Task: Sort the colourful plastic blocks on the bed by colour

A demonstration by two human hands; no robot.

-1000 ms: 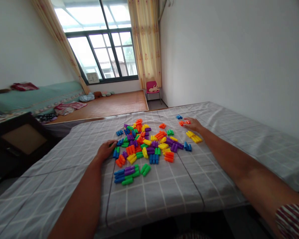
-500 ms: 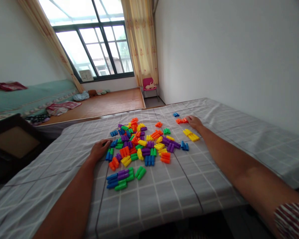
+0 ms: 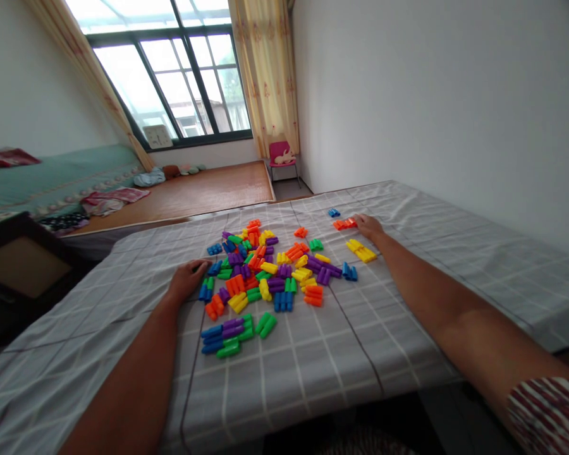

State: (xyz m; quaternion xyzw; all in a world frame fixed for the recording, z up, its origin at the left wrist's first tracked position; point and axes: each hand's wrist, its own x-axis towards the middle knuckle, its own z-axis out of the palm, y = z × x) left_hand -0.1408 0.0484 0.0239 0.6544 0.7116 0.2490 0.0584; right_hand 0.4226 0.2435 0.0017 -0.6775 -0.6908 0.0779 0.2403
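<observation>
Glossy plastic blocks (image 3: 269,268), matt cloth cover (image 3: 303,366), smooth wall (image 3: 431,95)

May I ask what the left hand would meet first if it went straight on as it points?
The left hand would probably meet the nearest blue block, just to its right; whether they already touch is unclear.

the single head-worn camera looks forward and down across a nearby grey checked cloth (image 3: 308,366) toward a distant dark-framed glass window (image 3: 171,88).

the right hand (image 3: 370,227) touches orange blocks (image 3: 344,224) while the left hand (image 3: 188,278) rests beside a multicoloured block pile (image 3: 268,268).
</observation>
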